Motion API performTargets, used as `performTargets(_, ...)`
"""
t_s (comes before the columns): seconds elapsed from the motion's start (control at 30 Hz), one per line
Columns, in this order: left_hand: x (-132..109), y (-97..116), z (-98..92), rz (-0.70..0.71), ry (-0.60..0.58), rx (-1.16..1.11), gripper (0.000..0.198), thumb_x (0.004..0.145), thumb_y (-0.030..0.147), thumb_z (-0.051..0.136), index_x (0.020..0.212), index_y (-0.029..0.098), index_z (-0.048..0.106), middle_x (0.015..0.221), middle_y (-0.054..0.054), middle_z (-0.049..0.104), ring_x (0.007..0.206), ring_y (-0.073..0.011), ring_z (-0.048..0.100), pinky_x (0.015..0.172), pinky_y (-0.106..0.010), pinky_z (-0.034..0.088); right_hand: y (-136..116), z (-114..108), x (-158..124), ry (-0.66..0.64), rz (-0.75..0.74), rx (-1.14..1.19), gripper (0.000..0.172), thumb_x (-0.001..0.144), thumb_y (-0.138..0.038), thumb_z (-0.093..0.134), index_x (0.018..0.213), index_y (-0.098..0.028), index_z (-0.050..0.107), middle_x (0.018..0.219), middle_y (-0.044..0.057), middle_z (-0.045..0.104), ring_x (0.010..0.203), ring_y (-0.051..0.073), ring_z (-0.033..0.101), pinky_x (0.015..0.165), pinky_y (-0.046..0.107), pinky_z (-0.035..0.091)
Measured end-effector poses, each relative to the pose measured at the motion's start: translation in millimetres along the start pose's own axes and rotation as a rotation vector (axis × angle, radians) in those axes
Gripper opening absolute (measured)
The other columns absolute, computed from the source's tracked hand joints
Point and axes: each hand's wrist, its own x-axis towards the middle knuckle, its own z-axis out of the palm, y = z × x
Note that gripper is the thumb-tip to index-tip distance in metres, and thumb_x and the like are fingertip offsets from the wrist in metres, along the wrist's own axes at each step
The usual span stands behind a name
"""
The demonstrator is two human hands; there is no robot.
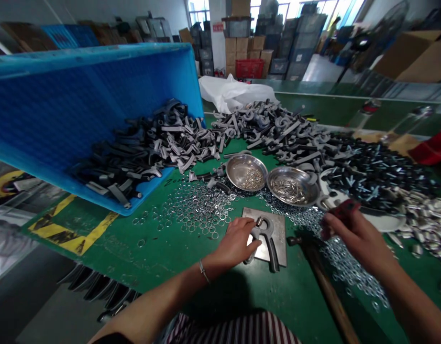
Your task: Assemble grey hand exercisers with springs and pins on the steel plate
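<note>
My left hand [239, 240] is closed on a grey, plier-like metal tool [268, 234] with a curved head and a black-lined handle. The tool lies on a flat steel plate [281, 224], and a short metal cylinder [259, 221] stands at its head by my fingertips. Off to the right, my right hand [357, 236] is raised and blurred, with its fingers round a dark red object [344, 214] whose kind I cannot make out. Between the hands, a hammer [323, 277] with a wooden handle rests on the green table.
Two steel bowls hold small rings [230, 167] and pins [295, 200]. Loose washers [202, 205] are scattered around. A blue crate [98, 86] tipped on its side spills grey parts. More grey parts [278, 126], black bolts [381, 167] and silver cylinders [426, 220] are heaped behind and right.
</note>
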Motion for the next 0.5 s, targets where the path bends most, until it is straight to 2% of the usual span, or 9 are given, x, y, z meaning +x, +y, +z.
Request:
performTargets(0.07, -1.7, -2.0, 2.7, -0.012, 0.014, -0.019, 0.047, 0.090, 0.036, 0.063, 0.133, 0.021, 0.054, 0.138, -0.008, 0.055, 0.128, -0.0272, 0.045, 0.112, -0.045, 0.034, -30.6, 35.4, -4.5, -0.094, 0.077, 0.411, 0.034, 0.095, -0.057, 0.048, 0.094, -0.024, 0.056, 0.081, 0.005, 0.073, 0.059, 0.020, 0.068, 0.059, 0.035, 0.055)
performTargets(0.13, -2.5, -3.1, 4.5, -0.022, 0.019, -0.034, 0.047, 0.090, 0.037, 0.063, 0.133, 0.021, 0.054, 0.139, -0.008, 0.054, 0.129, -0.0271, 0.045, 0.112, -0.045, 0.034, -48.0, 71.0, -5.8, -0.111, 0.119, 0.526, 0.033, 0.091, -0.057, 0.056, 0.092, -0.024, 0.056, 0.079, 0.003, 0.073, 0.061, 0.020, 0.069, 0.059, 0.034, 0.057)
performTargets(0.23, -2.1, -3.0, 5.0, -0.028, 0.016, -0.050, 0.048, 0.089, 0.038, 0.065, 0.132, 0.022, 0.053, 0.138, -0.008, 0.055, 0.128, -0.0266, 0.046, 0.111, -0.044, 0.035, -51.8, 107.6, -2.7, -0.100, 0.143, 0.586, 0.032, 0.087, -0.055, 0.065, 0.093, -0.025, 0.056, 0.078, 0.002, 0.073, 0.063, 0.022, 0.070, 0.061, 0.036, 0.059)
performTargets(0.33, -1.4, -2.2, 5.4, -0.046, 0.020, -0.051, 0.048, 0.088, 0.038, 0.066, 0.131, 0.022, 0.053, 0.135, -0.008, 0.056, 0.126, -0.0266, 0.047, 0.108, -0.043, 0.037, -45.5, 121.3, 0.1, -0.099, 0.157, 0.631, 0.030, 0.089, -0.054, 0.063, 0.095, -0.026, 0.055, 0.078, 0.002, 0.073, 0.063, 0.023, 0.071, 0.062, 0.038, 0.060)
performTargets(0.5, -1.5, -3.3, 9.2, -0.036, 0.063, -0.051, 0.048, 0.088, 0.036, 0.067, 0.131, 0.021, 0.053, 0.134, -0.008, 0.057, 0.125, -0.0265, 0.048, 0.108, -0.043, 0.037, -41.8, 123.5, -2.2, -0.102, 0.145, 0.570, 0.029, 0.090, -0.055, 0.061, 0.097, -0.027, 0.054, 0.081, 0.003, 0.075, 0.064, 0.024, 0.072, 0.064, 0.040, 0.060)
